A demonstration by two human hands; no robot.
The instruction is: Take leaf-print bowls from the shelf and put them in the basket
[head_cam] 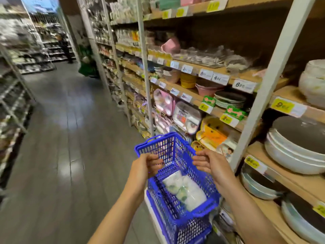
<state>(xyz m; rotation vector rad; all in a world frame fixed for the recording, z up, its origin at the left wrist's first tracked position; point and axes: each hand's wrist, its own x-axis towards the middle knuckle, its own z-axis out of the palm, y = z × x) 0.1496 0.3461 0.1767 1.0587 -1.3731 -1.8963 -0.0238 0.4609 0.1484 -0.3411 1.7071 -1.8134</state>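
Observation:
A blue plastic basket hangs low in front of me, next to the shelving on the right. White bowls with green leaf prints, wrapped in clear plastic, lie on its bottom. My left hand curls its fingers over the basket's left rim. My right hand grips the right rim opposite it. Both forearms reach in from the bottom of the view.
Wooden shelves on the right hold stacks of white bowls with dark insides, plates, pink and yellow bowls and children's trays. A white stack sits at the upper right. The grey-floored aisle runs ahead, with racks on the left.

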